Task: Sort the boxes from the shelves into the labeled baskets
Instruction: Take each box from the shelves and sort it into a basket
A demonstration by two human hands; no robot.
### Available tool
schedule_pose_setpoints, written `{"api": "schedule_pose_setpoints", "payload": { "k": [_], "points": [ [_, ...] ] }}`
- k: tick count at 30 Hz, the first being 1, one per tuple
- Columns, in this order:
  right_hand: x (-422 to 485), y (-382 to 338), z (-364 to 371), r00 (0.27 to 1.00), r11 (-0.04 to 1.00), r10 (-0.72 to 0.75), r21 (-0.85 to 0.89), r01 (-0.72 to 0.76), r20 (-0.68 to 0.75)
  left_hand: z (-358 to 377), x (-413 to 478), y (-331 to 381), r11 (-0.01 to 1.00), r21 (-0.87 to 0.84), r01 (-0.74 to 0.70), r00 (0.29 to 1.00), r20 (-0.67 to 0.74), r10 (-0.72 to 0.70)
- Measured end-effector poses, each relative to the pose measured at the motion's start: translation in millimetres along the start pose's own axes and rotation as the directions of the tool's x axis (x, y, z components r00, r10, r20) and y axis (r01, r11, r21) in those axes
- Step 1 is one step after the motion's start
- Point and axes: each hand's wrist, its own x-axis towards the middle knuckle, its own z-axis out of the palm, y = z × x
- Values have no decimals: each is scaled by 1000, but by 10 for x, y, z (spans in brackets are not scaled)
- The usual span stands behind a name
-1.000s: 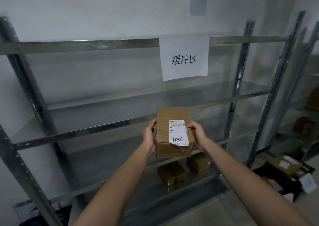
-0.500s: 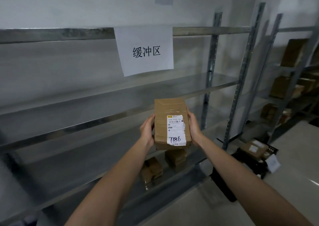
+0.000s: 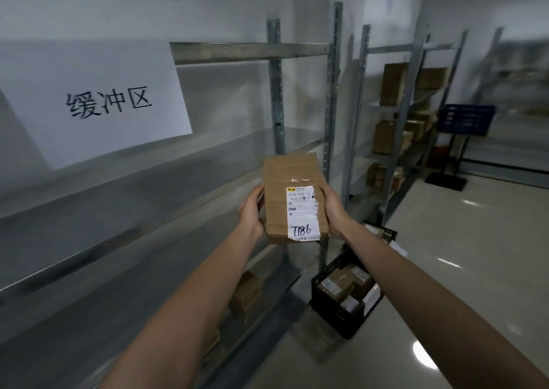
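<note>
Grey metal rack along the left wall, shelves mostly bare, a white paper sign with three black handwritten characters hanging from its upper rail. Beyond it to the right, a second rack stacked with brown cartons on several levels. Farther back, blurred, a blue crate raised on a dark stand. Pale glossy floor to the right, catching streaks of light.

On the floor at the foot of the near rack's end post, a black basket holding several labelled parcels. On the lowest shelf of the near rack, left of the basket, small brown cartons, partly hidden behind the left forearm.

At centre, held up in front of the near rack at about middle-shelf height, above the basket: a taped brown box, long side upright, top tilted slightly away. Stuck on its lower right face, a white shipping label with a barcode, fine print too small to read, and "T186" handwritten in black near the bottom edge.

Left hand pressed flat against the box's left side, fingers closed around it. Right hand clamped on the right side, thumb overlapping the label's edge. Both arms bare and outstretched.
</note>
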Motion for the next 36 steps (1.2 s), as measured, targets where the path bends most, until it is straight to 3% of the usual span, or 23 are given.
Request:
{"api": "schedule_pose_setpoints", "payload": {
  "k": [8,12,17,27,36],
  "points": [
    [576,-290,-1179,981,999,-2,37,10,-192,1227,786,-422,996,61,64,982,176,-74],
    [783,-361,-1777,979,994,5,107,17,-203,1856,960,-734,989,92,112,972,197,-129],
    [1252,-361,-2693,976,997,-4,71,20,-217,2618,1335,-1267,975,101,197,954,211,-214],
    [2368,-420,-4325,994,996,15,-84,-24,-108,3930,2181,-2248,976,44,213,969,115,-217],
    [3712,-379,-5135,996,984,69,-158,-77,-53,4656,3218,-2667,975,-12,222,974,41,-221]
  ]
}}
